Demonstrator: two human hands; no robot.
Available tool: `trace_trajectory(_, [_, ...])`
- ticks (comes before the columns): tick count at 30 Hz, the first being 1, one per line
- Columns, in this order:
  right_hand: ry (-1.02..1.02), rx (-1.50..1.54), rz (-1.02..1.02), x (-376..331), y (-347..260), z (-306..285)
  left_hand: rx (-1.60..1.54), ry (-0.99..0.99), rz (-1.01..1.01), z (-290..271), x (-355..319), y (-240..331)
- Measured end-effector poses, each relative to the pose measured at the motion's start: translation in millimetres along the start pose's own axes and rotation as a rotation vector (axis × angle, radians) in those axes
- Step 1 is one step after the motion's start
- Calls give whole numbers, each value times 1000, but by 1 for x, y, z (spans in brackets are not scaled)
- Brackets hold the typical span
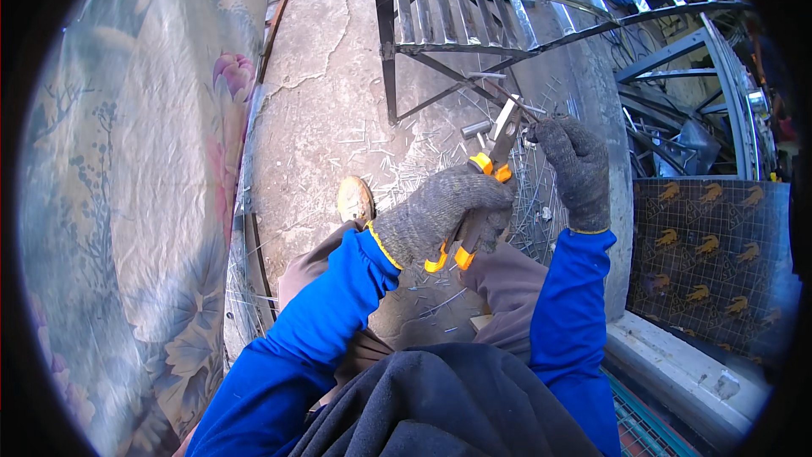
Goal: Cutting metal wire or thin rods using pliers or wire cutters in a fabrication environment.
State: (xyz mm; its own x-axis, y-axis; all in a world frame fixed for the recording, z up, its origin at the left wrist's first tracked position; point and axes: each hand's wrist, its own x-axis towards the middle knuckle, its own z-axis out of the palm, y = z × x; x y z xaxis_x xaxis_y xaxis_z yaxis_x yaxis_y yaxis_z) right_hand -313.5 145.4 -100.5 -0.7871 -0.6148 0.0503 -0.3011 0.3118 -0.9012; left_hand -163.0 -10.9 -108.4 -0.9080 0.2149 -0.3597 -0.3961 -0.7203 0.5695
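My left hand (444, 210), in a grey knitted glove, is wrapped round the handles of black pliers with orange-yellow grips (492, 167). The head of the pliers points away from me, beside a short bright metal piece; I cannot tell whether it is clamped. Just right of the pliers, my right hand (577, 161), gloved alike, is closed with fingertips pinched together. A small dark tip shows at those fingers, but what they hold is not clear. A short metal cylinder (476, 129) lies on the floor beyond the pliers.
Cut metal rods and scraps (406, 171) litter the concrete floor. A slatted metal bench frame (457, 0) stands ahead. On the left hangs a flowered cloth (161, 161); on the right are a dark patterned panel (706, 254) and a metal frame (719, 93) with stacked scrap.
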Motion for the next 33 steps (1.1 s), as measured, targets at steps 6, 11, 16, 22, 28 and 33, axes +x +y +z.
trace_trajectory(6, [-90,23,4,-1,-2,-9,192,78,21,8,1,0])
trace_trajectory(11, [-133,-43,69,-2,-8,-16,347,85,28,5,4,-4])
trace_trajectory(16, [-62,-104,-22,-5,-6,-19,884,448,509,-5,27,-26])
trace_trajectory(22, [104,-122,57,-9,-18,-19,664,462,132,-31,38,-22])
trace_trajectory(28, [92,16,83,-5,0,-15,353,283,30,-27,42,-12])
trace_trajectory(33, [123,58,74,-4,3,-9,138,272,39,-31,44,-20])
